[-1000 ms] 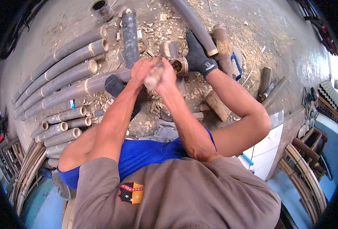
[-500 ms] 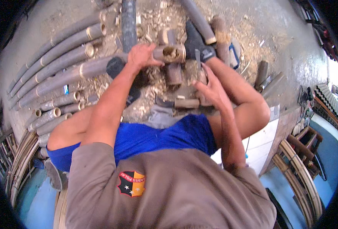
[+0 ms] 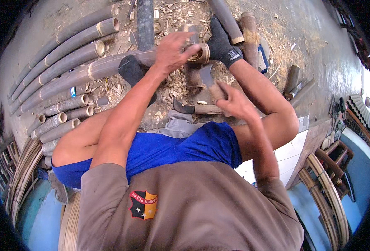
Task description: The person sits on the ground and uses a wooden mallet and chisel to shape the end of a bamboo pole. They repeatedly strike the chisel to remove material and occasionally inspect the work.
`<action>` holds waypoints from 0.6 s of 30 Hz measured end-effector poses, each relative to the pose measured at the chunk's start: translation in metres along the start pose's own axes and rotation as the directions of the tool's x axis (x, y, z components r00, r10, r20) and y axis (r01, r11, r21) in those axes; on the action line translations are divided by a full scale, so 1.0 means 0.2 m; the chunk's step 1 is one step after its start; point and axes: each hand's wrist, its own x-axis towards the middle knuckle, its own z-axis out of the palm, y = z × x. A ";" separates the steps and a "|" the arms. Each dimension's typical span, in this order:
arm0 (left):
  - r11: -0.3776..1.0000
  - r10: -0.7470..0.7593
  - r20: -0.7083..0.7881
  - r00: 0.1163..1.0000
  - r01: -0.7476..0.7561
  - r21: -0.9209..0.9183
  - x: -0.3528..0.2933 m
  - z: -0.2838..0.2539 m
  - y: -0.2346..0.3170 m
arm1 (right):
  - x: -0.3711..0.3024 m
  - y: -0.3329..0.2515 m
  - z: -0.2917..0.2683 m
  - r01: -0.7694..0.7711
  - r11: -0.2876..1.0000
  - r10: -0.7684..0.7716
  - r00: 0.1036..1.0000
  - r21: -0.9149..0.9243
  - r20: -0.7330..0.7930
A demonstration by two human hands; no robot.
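A long brown bamboo pole (image 3: 109, 65) lies across the floor, its right end cut open and resting over a short bamboo piece (image 3: 193, 76). Over that end hovers my left hand (image 3: 172, 51), fingers spread and slightly blurred; whether it touches the pole I cannot tell. My right hand (image 3: 235, 101) is closed around the wooden handle of a knife (image 3: 207, 77), whose blurred blade points up and left, just below the pole's end. Beside my shorts a second, curved blade (image 3: 183, 108) with a wooden handle lies on the ground.
My black-socked feet flank the pole, the right foot (image 3: 223, 44) near its end. Several bamboo poles (image 3: 70, 35) lie at the left, above shorter tubes (image 3: 55, 121). Wood chips (image 3: 168, 90) litter the floor. Another bamboo tube (image 3: 249, 37) lies beyond my right foot.
My left hand has let go of the pole and shifted right, over its open end. The knife has swung from upright to a leftward tilt as my right hand turned.
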 end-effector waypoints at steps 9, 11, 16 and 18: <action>0.895 -0.001 -0.094 0.996 -0.041 -0.445 0.61 -0.08 0.39 | 0.44 -0.42 -0.94 0.413 0.872 -0.287 0.867 0.263 -0.408; 0.729 -0.280 0.098 0.955 0.278 -0.625 0.65 -0.12 0.36 | 0.60 -0.49 -0.87 0.537 0.739 -0.250 0.779 0.407 -0.575; 0.301 -0.660 0.340 0.670 0.651 -0.697 0.51 0.00 0.23 | 1.00 -0.59 -0.50 0.357 0.770 -0.121 0.895 0.529 -0.429; 0.390 -0.737 0.155 0.657 0.602 -0.697 0.41 0.13 0.18 | 1.17 -0.64 -0.34 0.524 0.640 -0.282 0.840 0.561 -0.464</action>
